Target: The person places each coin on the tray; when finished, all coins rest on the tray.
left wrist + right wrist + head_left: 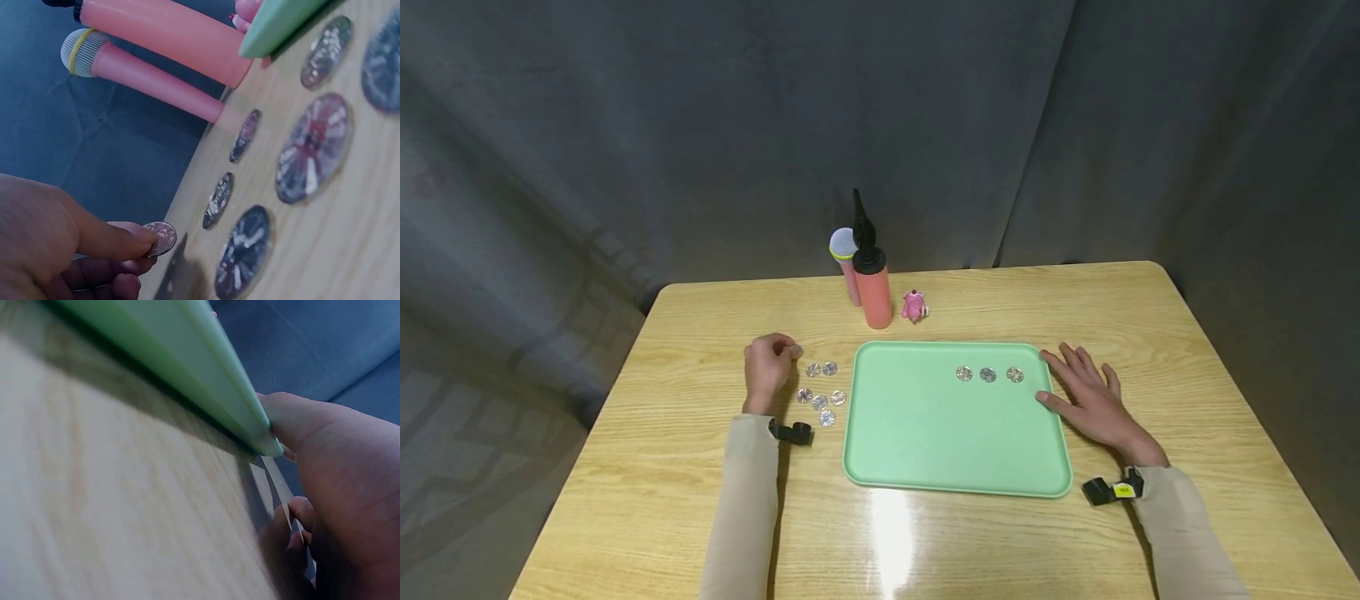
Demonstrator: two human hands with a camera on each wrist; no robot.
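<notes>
My left hand [766, 367] pinches a small round silvery coin-like disc [162, 239] between thumb and fingers, over the left part of the table. Several shiny round discs [819, 402] with a ray pattern lie just right of that hand. A light green rectangular tray [910, 450] with a raised rim sits in the middle. Three more discs [988, 375] lie in a row on it, toward its far right. My right hand [1093, 404] rests at the tray's right edge with fingers spread. Its thumb [284, 419] lies over the rim.
Behind the tray's left corner stand a coral-coloured cylinder [874, 296] with a black nozzle top and a pink toy microphone [850, 271]. A small pink figurine [914, 307] is beside them. A dark curtain [940, 142] hangs beyond the wooden table [662, 492].
</notes>
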